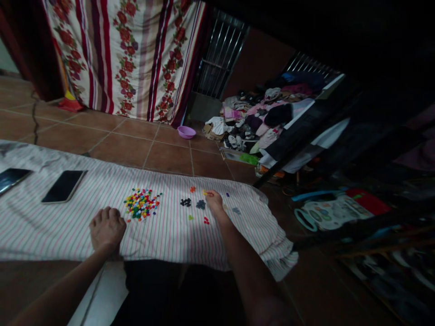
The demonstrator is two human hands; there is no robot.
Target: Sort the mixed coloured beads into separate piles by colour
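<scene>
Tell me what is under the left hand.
The left hand rests on striped cloth beside a heap of colored pieces; anything beneath it is hidden.

Heap of mixed-colour plastic pieces (141, 204) on striped sheet (68, 226). Small separate groups at its 3 o'clock: black cluster (185, 202), grey-blue cluster (200, 204), red cluster (205, 220). Yellow piece (204, 193) pinched in right hand (215, 202).
</scene>
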